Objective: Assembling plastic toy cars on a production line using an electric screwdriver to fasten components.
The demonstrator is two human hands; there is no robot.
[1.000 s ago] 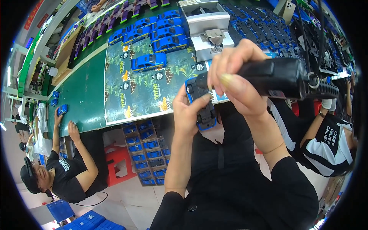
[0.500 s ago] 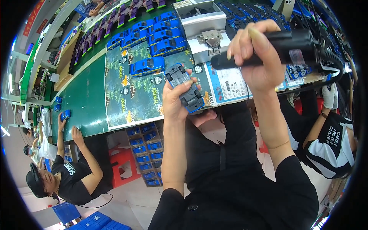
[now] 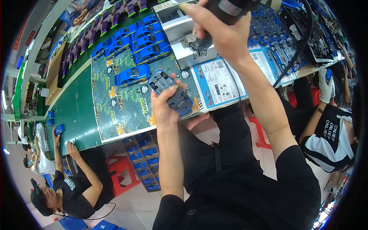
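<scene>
Left hand (image 3: 165,105) clamps a toy car (image 3: 178,98) (mid-frame), right hand (image 3: 226,36) a power screwdriver (image 3: 227,13) — the looping upper-right cable (image 3: 309,32) could snag it.

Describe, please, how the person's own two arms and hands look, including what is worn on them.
The left hand and right hand wear no gloves; no rings, watches or bracelets show. Both forearms are uncovered, below black short sleeves ending near the elbows.

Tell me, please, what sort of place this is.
Probably a toy assembly workshop: blue toy cars in rows on the green bench, a black tool in the right hand, a co-worker alongside.
</scene>
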